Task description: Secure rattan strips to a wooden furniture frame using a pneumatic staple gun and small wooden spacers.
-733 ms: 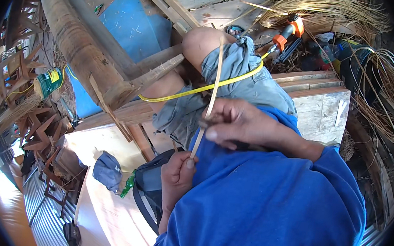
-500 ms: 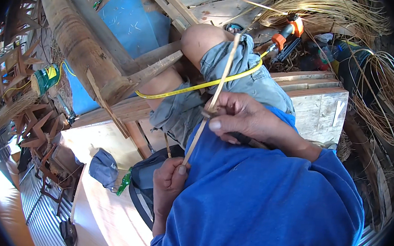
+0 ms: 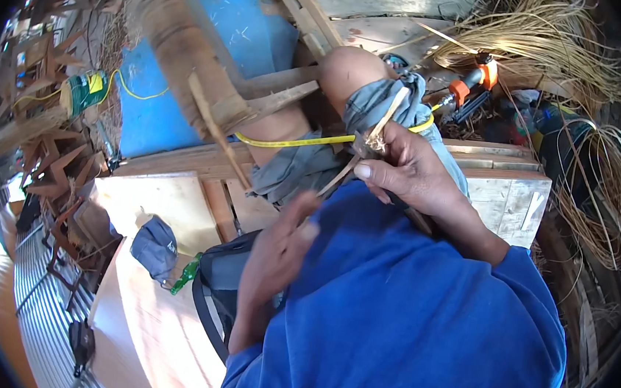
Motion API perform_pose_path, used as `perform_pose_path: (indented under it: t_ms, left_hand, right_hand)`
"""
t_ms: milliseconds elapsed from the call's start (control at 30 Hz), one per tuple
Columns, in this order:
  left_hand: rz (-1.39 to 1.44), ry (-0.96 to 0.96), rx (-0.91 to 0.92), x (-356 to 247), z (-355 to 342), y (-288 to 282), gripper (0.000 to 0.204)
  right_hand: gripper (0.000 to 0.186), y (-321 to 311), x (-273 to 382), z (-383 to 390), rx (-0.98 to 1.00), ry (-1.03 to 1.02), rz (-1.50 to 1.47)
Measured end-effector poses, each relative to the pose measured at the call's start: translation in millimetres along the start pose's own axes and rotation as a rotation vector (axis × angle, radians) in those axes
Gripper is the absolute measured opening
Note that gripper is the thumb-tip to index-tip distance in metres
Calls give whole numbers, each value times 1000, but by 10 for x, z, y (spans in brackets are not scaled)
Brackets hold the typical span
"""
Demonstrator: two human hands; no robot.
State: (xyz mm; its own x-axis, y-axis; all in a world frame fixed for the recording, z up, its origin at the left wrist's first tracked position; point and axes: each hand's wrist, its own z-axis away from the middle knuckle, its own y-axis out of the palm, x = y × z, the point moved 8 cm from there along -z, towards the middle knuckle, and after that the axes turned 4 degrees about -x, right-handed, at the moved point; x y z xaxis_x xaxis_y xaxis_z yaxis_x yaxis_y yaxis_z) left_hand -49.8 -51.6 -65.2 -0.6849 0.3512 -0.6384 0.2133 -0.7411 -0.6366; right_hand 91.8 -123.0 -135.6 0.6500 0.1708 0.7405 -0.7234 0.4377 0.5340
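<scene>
A thin pale cane strip (image 3: pixel 338 179) slants across my lap, its upper end standing over my knees. My right hand (image 3: pixel 422 173) is closed round a short-bladed knife (image 3: pixel 362 147), thumb against the strip where it passes the blade. The dark handle shows in part below that hand. Curled shavings (image 3: pixel 376 142) bunch up at the blade. My left hand (image 3: pixel 276 246), smeared by motion, has its fingers bent at the lower end of the strip. Behind the strip, a yellow hose (image 3: pixel 296 142) runs across my knees.
A heavy timber (image 3: pixel 172 41) rises at the upper left over a blue sheet (image 3: pixel 232 28). Bundled cane strips (image 3: pixel 538 44) lie at the far right, near an orange-and-black tool (image 3: pixel 475 79). A dark cap (image 3: pixel 154 247), green bottle (image 3: pixel 185 275) and backpack (image 3: pixel 226 275) sit left of me.
My left hand has moved up toward the knife, and the length of strip between my hands is shorter. Shavings now show at the blade. The view has shifted slightly.
</scene>
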Motion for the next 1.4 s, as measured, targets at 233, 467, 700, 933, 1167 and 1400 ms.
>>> perform_pose_path:
  t_ms: [233, 467, 700, 933, 1167, 1400]
  left_hand:
    - [-60, 135, -211, -216, -291, 122, 18]
    - [296, -63, -101, -156, -284, 312, 12]
    - [126, -134, -39, -128, 4, 234, 13]
    - [157, -290, -152, 80, 194, -183, 15]
    - [296, -2, 27, -238, -407, 317, 12]
    - [286, 138, -133, -283, -401, 262, 9]
  right_hand:
    - [24, 13, 7, 22, 17, -18, -120]
    - [28, 45, -35, 66, 123, 82, -180]
    - [29, -94, -43, 118, 39, 123, -249]
    - [19, -1304, 487, 309, -556, -259, -27]
    - [24, -12, 228, 115, 120, -76, -106]
    - [30, 139, 23, 173, 204, 54, -200]
